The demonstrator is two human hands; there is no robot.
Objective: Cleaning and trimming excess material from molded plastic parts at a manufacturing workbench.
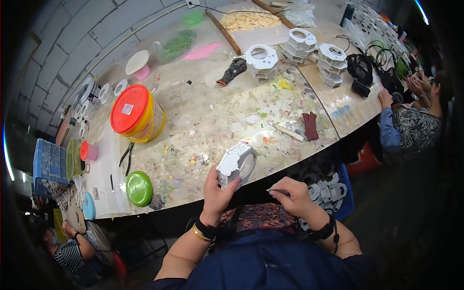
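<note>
My left hand (pixel 215 197) is closed round a white octagonal frame (pixel 231 160) with a large round opening. It holds the frame tilted above the table's near edge. Just to the right, my right hand (pixel 296 197) pinches a small thin blade-like tool (pixel 272 190). Its tip points left toward the frame but stays apart from it; the rest is hidden in my fingers. On the table ahead of my right hand lie a pale, narrow stick-like tool (pixel 288 132) and dark red strips (pixel 310 126).
White frames stand in stacks (pixel 262 58) at the back right. A yellow bucket (pixel 150 123) with a red lid, pliers (pixel 126 158) and a green tub (pixel 139 188) are on the left. A blue crate (pixel 346 195) of white parts stands below right. Other people sit at both sides.
</note>
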